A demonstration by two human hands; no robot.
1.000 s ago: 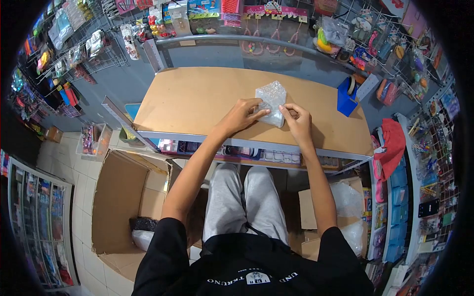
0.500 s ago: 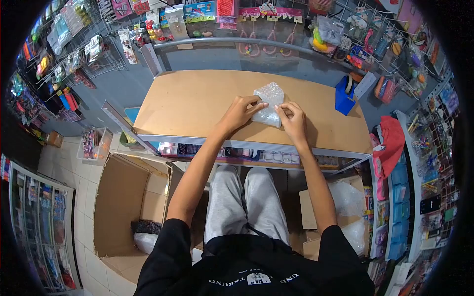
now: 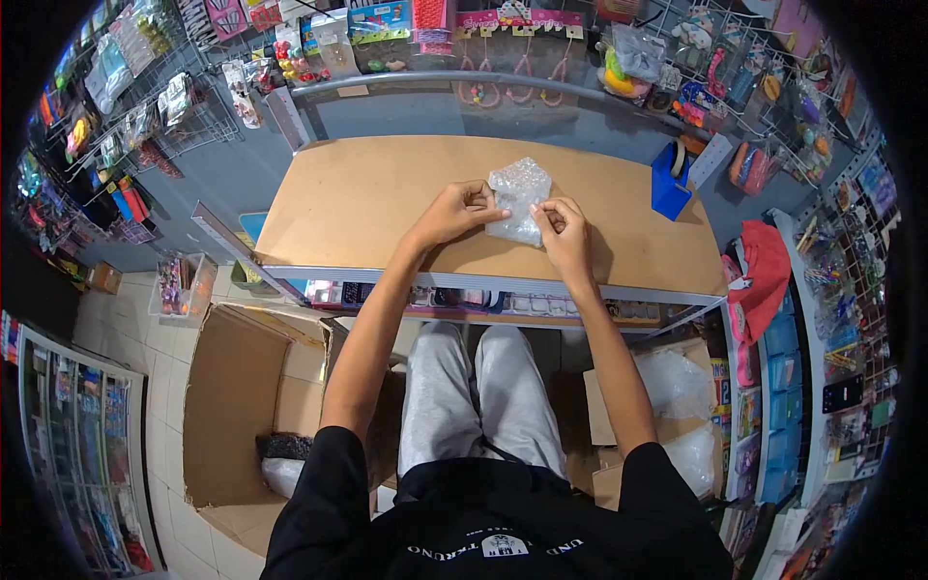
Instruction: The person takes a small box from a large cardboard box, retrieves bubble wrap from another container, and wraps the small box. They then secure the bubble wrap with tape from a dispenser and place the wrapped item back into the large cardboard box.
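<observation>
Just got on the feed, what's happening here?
A person sits at a wooden-topped table, handling a small bubble-wrapped packet on it. The left hand and right hand are at its two sides, fingertips on the wrap. A blue tape dispenser stands toward the table's right end, touched by neither hand. What is inside the wrap can't be made out.

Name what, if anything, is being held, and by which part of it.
A bubble-wrap packet, by its sides: left hand at the left edge, right hand the right.
</observation>
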